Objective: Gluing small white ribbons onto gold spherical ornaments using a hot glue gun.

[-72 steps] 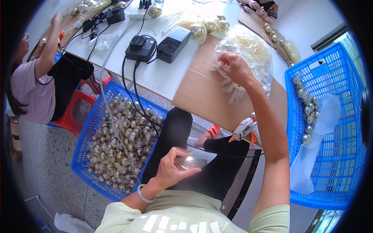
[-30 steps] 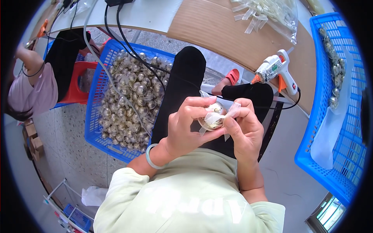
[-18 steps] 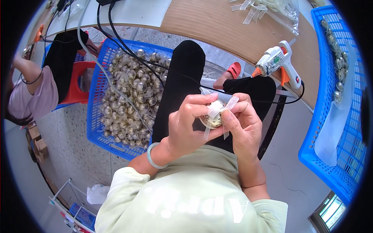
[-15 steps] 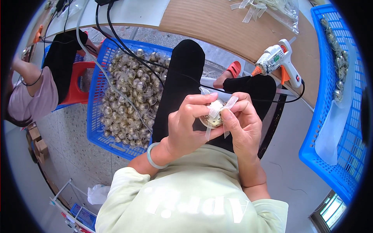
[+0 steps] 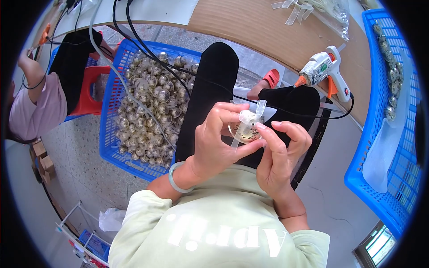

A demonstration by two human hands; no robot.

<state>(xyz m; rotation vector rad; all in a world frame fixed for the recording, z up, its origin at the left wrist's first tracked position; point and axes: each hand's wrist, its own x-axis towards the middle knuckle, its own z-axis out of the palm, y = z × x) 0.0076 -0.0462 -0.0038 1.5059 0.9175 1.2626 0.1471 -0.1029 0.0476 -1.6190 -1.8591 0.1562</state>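
Observation:
My left hand holds a clear, gold-patterned ball ornament between its thumb below and its fingers above. A sheer white ribbon bow lies on top of the ball, one tail standing up and another hanging down across its side. Close beside the ball on the right is my right hand, its fingers apart. Its index fingertip reaches the edge of the bow, while another finger is raised away from it. The ball's underside is hidden by my left hand.
A blue basket full of similar ornaments stands left of my legs. On the cardboard-covered table lies a white glue gun with its cord. Another blue basket is at right. A co-worker sits at far left.
My right hand has let go of the ribbon tail it was pinching, and its fingers have spread. The bow now sits turned, one tail pointing up. My left hand still holds the ball.

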